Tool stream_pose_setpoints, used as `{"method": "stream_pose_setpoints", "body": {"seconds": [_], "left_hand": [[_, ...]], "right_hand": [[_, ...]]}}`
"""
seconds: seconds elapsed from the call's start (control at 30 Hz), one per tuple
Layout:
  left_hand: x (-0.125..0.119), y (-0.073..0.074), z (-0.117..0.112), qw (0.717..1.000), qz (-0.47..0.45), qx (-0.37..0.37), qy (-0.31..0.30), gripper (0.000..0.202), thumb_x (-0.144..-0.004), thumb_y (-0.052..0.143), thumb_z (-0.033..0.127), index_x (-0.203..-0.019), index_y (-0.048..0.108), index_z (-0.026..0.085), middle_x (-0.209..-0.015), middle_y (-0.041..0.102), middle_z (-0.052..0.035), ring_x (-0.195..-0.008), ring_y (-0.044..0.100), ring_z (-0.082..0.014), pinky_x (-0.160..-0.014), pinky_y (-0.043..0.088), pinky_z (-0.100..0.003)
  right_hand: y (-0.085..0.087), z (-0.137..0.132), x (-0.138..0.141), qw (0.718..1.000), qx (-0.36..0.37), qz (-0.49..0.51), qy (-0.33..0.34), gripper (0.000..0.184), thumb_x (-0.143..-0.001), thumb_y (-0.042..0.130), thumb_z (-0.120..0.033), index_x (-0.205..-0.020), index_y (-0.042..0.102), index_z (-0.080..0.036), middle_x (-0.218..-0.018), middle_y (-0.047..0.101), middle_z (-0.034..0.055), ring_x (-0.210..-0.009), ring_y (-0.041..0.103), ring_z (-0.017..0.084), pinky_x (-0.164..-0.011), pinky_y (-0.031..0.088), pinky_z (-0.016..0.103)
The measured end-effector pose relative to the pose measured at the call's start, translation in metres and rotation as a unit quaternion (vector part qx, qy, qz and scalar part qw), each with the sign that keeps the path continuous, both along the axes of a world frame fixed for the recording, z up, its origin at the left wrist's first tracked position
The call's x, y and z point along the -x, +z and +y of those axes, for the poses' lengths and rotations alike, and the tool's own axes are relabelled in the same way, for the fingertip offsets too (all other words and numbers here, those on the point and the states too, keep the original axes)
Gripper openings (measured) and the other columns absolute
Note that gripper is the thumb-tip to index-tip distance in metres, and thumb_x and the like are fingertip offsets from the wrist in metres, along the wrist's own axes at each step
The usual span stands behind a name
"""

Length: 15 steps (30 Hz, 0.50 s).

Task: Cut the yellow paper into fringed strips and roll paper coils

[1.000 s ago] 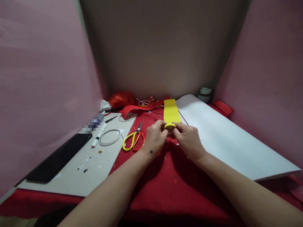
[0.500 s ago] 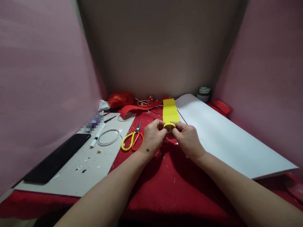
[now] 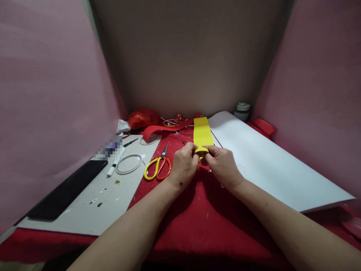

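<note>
A yellow strip of corrugated paper point(image 3: 202, 131) runs away from me in the middle, its near end curled over into a ridged bend. My left hand point(image 3: 184, 165) is closed in a pinch on the left side of that bend. On the right side, my right hand point(image 3: 224, 165) pinches the same end between thumb and fingers. Part of the curled end is hidden by my fingertips. Scissors point(image 3: 158, 168) with one yellow and one red handle lie on the red cloth point(image 3: 180, 233), just left of my left hand.
Left, a grey board point(image 3: 113, 203) bears a black tablet-like slab point(image 3: 70, 188), a white marker point(image 3: 112, 170), a cable loop point(image 3: 129, 165) and small paper bits. A large white sheet point(image 3: 262, 162) lies right. Behind are a red strip point(image 3: 158, 130), a red bag point(image 3: 143, 118) and a lidded jar point(image 3: 242, 111).
My left hand has shifted slightly right and turned a little at the wrist. More yellow shows under the curled end. My right hand stays nearly in place.
</note>
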<state>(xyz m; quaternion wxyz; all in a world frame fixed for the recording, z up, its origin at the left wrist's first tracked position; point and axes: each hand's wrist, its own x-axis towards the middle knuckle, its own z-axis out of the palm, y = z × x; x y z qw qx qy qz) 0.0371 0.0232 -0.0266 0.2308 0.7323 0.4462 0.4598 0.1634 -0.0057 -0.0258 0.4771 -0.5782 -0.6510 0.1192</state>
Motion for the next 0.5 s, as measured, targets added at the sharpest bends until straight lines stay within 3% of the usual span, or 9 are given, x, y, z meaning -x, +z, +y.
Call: {"method": "stream_pose_setpoints", "body": {"seconds": [0.13, 0.17, 0.3, 0.4, 0.5], "left_hand": [[-0.0003, 0.0014, 0.0001, 0.986, -0.076, 0.142, -0.044, 0.005, -0.075, 0.055, 0.015, -0.08, 0.055, 0.017, -0.06, 0.061, 0.0018, -0.043, 0.055, -0.0107, -0.045, 0.043, -0.021], [-0.0003, 0.001, 0.0005, 0.987, -0.072, 0.141, -0.041, 0.007, -0.074, 0.055, 0.014, -0.08, 0.055, 0.017, -0.061, 0.062, 0.0015, -0.044, 0.055, -0.0107, -0.045, 0.043, -0.021], [0.0004, -0.0012, 0.0015, 1.0, 0.011, -0.007, 0.009, 0.011, -0.071, 0.054, 0.009, -0.077, 0.059, 0.017, -0.068, 0.064, -0.0006, -0.059, 0.059, -0.0119, -0.057, 0.045, -0.022], [0.001, -0.0022, 0.0015, 0.999, 0.013, 0.029, 0.006, 0.005, -0.073, 0.056, 0.014, -0.075, 0.06, 0.017, -0.065, 0.063, -0.0001, -0.055, 0.058, -0.0119, -0.054, 0.044, -0.022], [0.0004, -0.0043, 0.0025, 0.999, 0.042, 0.019, 0.006, 0.008, -0.073, 0.054, 0.011, -0.076, 0.06, 0.016, -0.065, 0.062, -0.0005, -0.056, 0.057, -0.0126, -0.056, 0.044, -0.023]], "right_hand": [[-0.0014, 0.0, 0.0023, 1.0, -0.008, 0.004, 0.012, 0.033, -0.076, 0.045, -0.01, -0.094, 0.071, -0.017, -0.084, 0.073, 0.0072, -0.072, 0.067, 0.019, -0.069, 0.049, 0.027], [-0.0013, -0.0002, 0.003, 1.0, -0.007, -0.027, 0.0, 0.033, -0.075, 0.045, -0.009, -0.093, 0.072, -0.016, -0.083, 0.073, 0.0086, -0.072, 0.067, 0.02, -0.069, 0.048, 0.028], [0.0011, -0.0014, 0.0033, 0.996, -0.006, -0.087, -0.031, 0.031, -0.075, 0.045, -0.008, -0.088, 0.072, -0.014, -0.08, 0.073, 0.0104, -0.069, 0.066, 0.021, -0.067, 0.047, 0.029], [0.0021, -0.0021, 0.002, 0.998, 0.013, -0.063, -0.009, 0.031, -0.077, 0.044, -0.009, -0.089, 0.072, -0.016, -0.076, 0.072, 0.0074, -0.064, 0.064, 0.018, -0.062, 0.046, 0.026], [0.0006, -0.001, 0.003, 0.993, 0.004, -0.118, -0.015, 0.031, -0.077, 0.043, -0.008, -0.088, 0.071, -0.012, -0.078, 0.072, 0.0115, -0.066, 0.064, 0.021, -0.062, 0.045, 0.029]]}}
